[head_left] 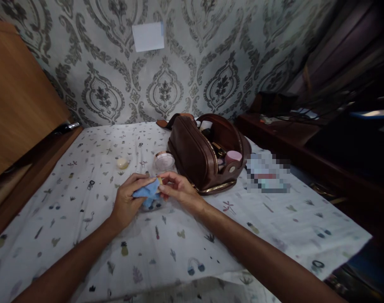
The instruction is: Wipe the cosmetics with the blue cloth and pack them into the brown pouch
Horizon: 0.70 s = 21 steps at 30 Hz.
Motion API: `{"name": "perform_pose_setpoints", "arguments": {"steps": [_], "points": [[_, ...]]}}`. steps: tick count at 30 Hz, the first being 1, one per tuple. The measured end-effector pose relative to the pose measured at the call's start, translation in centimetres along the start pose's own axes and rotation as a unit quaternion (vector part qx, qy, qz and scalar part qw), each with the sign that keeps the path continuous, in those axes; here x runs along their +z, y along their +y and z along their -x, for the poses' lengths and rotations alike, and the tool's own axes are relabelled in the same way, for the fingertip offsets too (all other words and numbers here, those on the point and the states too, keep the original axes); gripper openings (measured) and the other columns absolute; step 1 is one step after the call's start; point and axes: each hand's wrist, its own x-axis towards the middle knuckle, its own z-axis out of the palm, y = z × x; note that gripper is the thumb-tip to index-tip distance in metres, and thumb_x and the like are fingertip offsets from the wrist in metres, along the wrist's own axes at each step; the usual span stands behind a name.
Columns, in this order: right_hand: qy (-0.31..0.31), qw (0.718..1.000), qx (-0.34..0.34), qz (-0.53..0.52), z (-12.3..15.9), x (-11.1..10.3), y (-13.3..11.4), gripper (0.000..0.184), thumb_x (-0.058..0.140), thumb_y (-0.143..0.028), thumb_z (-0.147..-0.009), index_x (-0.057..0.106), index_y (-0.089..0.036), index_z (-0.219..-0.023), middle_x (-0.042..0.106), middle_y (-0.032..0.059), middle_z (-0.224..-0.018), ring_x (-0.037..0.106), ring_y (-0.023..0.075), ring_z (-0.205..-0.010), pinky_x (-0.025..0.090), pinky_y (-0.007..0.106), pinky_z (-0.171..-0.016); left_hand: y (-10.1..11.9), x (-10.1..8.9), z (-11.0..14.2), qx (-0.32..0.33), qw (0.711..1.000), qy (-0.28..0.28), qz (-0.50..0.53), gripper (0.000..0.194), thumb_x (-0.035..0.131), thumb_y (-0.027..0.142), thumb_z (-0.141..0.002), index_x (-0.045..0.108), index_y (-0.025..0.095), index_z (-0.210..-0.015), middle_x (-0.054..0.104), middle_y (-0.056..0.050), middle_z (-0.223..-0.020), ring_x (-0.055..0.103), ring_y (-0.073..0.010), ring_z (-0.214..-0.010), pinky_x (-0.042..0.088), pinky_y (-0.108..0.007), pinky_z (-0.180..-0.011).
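Note:
My left hand (128,195) is closed round a soft blue cloth (147,190), which bunches and hangs below the fingers. Against the cloth's right edge, my right hand (179,189) pinches with thumb and fingertips. A small yellow edge (161,180) shows between the two hands; most of that item is hidden, so its kind cannot be made out. Just behind the hands, a round clear compact (164,161) with a rose-gold rim rests on the table. Farther left lies a small cream-coloured rounded piece (122,163), apart from both hands.
An unzipped brown leather toiletry bag (192,151) stands behind my right hand, holding a pink-lidded jar (234,156) and other cosmetics. A blurred-out packet (268,174) lies to its right. The patterned cloth (154,261) covers the table; a wooden cabinet (21,97) borders the left.

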Motion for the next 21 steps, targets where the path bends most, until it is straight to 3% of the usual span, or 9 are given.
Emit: {"name": "perform_pose_setpoints", "arguments": {"steps": [4, 8, 13, 17, 21], "points": [[0.000, 1.000, 0.026, 0.010, -0.1, 0.2, 0.3, 0.051, 0.083, -0.058, -0.066, 0.059, -0.018, -0.087, 0.061, -0.0053, -0.065, 0.059, 0.0094, -0.051, 0.046, 0.021, -0.048, -0.4, -0.1, 0.3, 0.049, 0.997, -0.013, -0.061, 0.024, 0.062, 0.025, -0.091, 0.072, 0.025, -0.112, 0.064, -0.008, -0.109, 0.064, -0.0210, -0.101, 0.053, -0.033, -0.086], [0.003, 0.999, 0.053, -0.007, 0.0, 0.3, 0.1, 0.054, 0.078, -0.067, -0.067, 0.056, -0.018, -0.078, 0.060, -0.0054, -0.055, 0.057, 0.0087, -0.045, 0.039, 0.018, -0.042, 0.0, 0.1, 0.3, 0.052, 0.993, -0.057, -0.086, 0.041, 0.067, 0.032, -0.088, 0.061, 0.024, -0.128, 0.061, -0.010, -0.121, 0.061, -0.0238, -0.112, 0.051, -0.037, -0.095], [-0.010, 0.996, 0.080, -0.024, 0.2, 0.5, -0.3, 0.055, 0.074, -0.068, -0.070, 0.056, -0.017, -0.073, 0.066, -0.0018, -0.064, 0.056, 0.0072, -0.044, 0.037, 0.018, -0.039, 0.5, 0.1, -0.1, -0.014, 0.994, -0.087, -0.062, 0.039, 0.061, 0.041, -0.092, 0.062, 0.022, -0.127, 0.068, -0.008, -0.109, 0.064, -0.0231, -0.101, 0.052, -0.036, -0.091], [-0.005, 0.998, 0.047, -0.036, 0.3, 0.7, -0.5, 0.051, 0.081, -0.058, -0.069, 0.060, -0.018, -0.092, 0.065, -0.0041, -0.066, 0.061, 0.0092, -0.052, 0.043, 0.018, -0.045, 0.7, -0.2, -0.4, -0.094, 0.993, -0.073, -0.013, 0.041, 0.061, 0.047, -0.089, 0.066, 0.019, -0.119, 0.072, -0.006, -0.107, 0.065, -0.0231, -0.097, 0.052, -0.033, -0.089], [0.011, 0.999, 0.019, -0.031, 0.3, 0.9, -0.4, 0.055, 0.089, -0.045, -0.062, 0.059, -0.021, -0.100, 0.064, -0.0046, -0.076, 0.062, 0.0100, -0.060, 0.046, 0.020, -0.049, 1.0, -0.2, -0.6, -0.153, 0.986, -0.055, 0.022, 0.034, 0.061, 0.049, -0.087, 0.069, 0.018, -0.100, 0.070, -0.001, -0.086, 0.063, -0.0182, -0.078, 0.050, -0.025, -0.073]]}}
